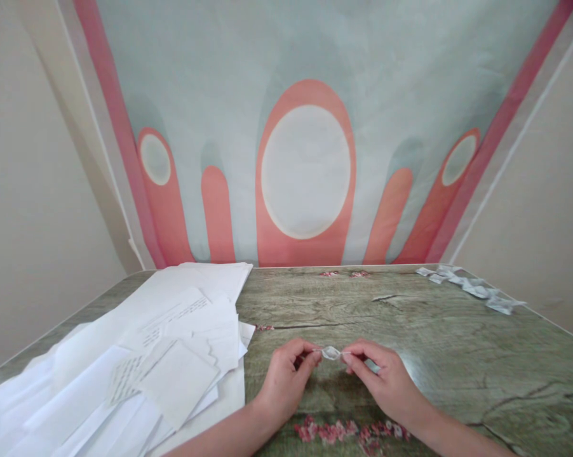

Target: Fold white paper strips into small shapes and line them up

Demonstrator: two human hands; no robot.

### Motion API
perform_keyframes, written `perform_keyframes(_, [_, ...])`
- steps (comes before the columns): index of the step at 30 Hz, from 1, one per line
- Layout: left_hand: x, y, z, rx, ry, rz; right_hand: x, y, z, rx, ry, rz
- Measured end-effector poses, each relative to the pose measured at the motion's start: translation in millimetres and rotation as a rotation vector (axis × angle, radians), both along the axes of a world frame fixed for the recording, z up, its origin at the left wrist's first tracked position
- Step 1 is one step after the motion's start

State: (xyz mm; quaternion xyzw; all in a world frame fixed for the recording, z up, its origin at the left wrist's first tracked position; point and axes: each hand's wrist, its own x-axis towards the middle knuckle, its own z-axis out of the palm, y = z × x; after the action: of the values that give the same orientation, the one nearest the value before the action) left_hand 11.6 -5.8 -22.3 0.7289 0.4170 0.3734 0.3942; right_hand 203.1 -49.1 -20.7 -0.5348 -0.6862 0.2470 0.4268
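Note:
A tiny folded piece of white paper hangs just above the table, pinched at both ends. My left hand grips its left tip between thumb and forefinger. My right hand grips its right tip the same way. Both hands hover over the near middle of the green wood-patterned table, and my forearms come in from the bottom edge.
A loose pile of white paper sheets covers the table's left side. Several small folded paper pieces lie in a row at the far right corner. A teal and coral patterned wall stands behind the table.

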Motion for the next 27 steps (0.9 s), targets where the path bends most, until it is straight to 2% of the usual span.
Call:
perform_keyframes(8, [0.1,0.7,2.5,0.027,0.008,-0.023,-0.7,1.2,0.3,0.035,0.002,0.013])
perform_keyframes(14, [-1.0,1.2,2.7,0.046,0.008,-0.033,6.7,4.1,-3.0,0.131,-0.055,0.013])
perform_keyframes(27, [-3.0,-0.1,1.1,0.105,0.099,-0.021,5.3,3.2,-5.9,0.112,-0.147,0.034])
